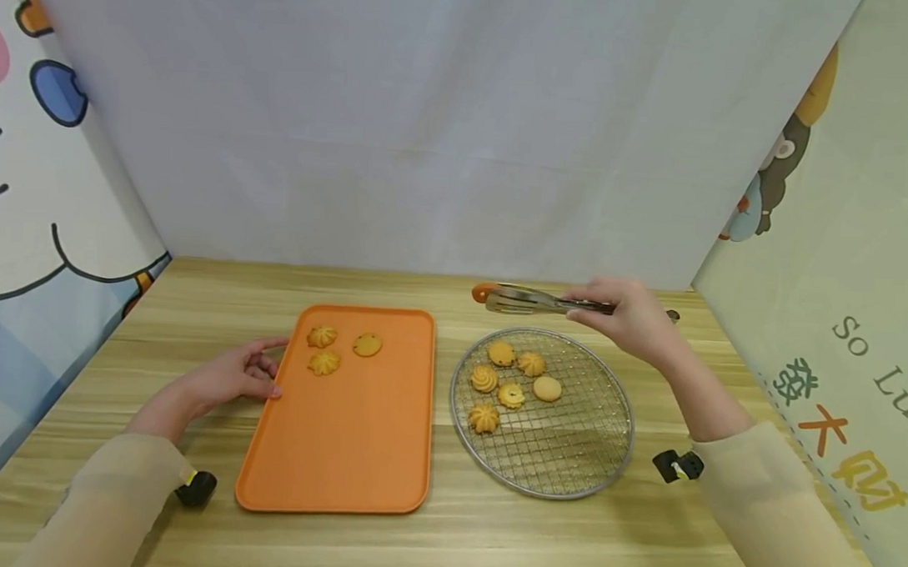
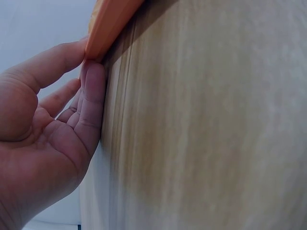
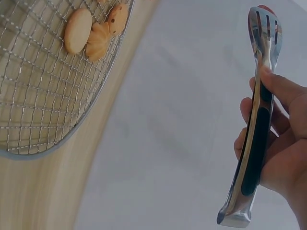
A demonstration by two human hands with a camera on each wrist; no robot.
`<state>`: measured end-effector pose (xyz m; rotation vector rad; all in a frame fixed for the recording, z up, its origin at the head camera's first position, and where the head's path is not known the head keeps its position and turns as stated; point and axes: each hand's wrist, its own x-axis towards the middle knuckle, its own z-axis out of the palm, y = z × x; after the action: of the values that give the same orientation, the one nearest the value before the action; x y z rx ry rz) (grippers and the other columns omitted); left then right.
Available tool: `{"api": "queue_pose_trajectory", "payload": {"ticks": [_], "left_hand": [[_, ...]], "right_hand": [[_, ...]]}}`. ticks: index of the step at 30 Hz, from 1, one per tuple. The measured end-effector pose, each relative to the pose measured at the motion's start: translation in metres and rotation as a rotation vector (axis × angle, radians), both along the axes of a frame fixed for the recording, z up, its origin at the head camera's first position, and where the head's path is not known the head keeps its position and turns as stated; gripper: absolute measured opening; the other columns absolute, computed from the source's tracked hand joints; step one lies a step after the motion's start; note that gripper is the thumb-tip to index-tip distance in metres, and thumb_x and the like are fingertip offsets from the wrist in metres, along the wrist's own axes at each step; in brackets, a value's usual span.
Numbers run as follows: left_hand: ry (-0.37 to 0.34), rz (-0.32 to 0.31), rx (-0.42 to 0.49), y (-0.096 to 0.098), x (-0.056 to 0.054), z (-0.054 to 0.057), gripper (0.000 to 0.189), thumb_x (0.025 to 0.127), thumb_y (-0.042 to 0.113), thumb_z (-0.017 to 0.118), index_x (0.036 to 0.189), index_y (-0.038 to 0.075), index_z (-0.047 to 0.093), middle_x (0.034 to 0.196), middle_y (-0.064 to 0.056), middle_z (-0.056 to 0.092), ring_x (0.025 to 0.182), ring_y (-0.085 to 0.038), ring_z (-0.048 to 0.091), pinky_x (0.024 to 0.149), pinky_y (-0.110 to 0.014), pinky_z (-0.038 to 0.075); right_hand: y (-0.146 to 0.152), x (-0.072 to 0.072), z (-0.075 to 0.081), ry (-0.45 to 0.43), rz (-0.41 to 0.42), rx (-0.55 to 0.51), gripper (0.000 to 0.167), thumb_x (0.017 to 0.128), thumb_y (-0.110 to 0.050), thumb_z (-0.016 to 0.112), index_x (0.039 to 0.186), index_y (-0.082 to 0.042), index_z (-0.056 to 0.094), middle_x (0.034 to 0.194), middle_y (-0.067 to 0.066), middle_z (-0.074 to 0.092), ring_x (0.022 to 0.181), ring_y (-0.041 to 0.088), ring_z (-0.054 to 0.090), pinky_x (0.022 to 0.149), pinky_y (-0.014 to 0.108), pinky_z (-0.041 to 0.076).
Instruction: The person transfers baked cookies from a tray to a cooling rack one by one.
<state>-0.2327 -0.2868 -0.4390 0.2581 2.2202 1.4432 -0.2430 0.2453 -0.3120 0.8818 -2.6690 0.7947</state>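
Observation:
My left hand (image 1: 233,372) pinches the left edge of an orange tray (image 1: 358,447), thumb at the rim and fingers beneath it in the left wrist view. Several cookies lie at the tray's far end: two fluted ones, one fluted cookie (image 1: 323,362) among them, and a flat round cookie (image 1: 367,345). My right hand (image 1: 626,314) grips metal tongs (image 3: 256,129) with dark handle pads. The tongs are nearly closed above the far side of the wire rack, their slotted head pointing left. An orange-red part (image 1: 484,293) shows at the tip; its kind is unclear.
Right of the tray lies a round wire rack (image 1: 568,446) with several cookies on its left half, including a swirled cookie (image 1: 484,378) and a smooth oval cookie (image 1: 547,388). A pale backdrop (image 1: 429,149) stands behind the wooden table (image 1: 198,291), with printed panels at both sides.

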Motion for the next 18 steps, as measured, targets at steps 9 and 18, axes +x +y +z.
{"api": "queue_pose_trajectory", "payload": {"ticks": [9, 18], "left_hand": [[0.009, -0.002, -0.005, -0.001, -0.001, -0.002, 0.091, 0.083, 0.01, 0.072, 0.151, 0.002, 0.012, 0.103, -0.016, 0.047, 0.079, -0.016, 0.056, 0.075, -0.028, 0.048], [0.008, -0.005, -0.005, -0.001, -0.001, -0.002, 0.091, 0.083, 0.01, 0.072, 0.151, 0.002, 0.012, 0.103, -0.016, 0.047, 0.08, -0.015, 0.057, 0.076, -0.027, 0.048]], "right_hand": [[0.025, 0.016, -0.008, 0.081, -0.028, 0.017, 0.021, 0.082, -0.008, 0.072, 0.104, -0.007, 0.074, 0.1, 0.009, 0.071, 0.077, 0.013, 0.066, 0.063, 0.024, 0.05], [0.048, 0.028, -0.024, 0.057, 0.008, 0.01, 0.021, 0.08, -0.004, 0.073, 0.101, -0.007, 0.074, 0.093, 0.005, 0.071, 0.075, 0.001, 0.061, 0.06, 0.019, 0.048]]}}
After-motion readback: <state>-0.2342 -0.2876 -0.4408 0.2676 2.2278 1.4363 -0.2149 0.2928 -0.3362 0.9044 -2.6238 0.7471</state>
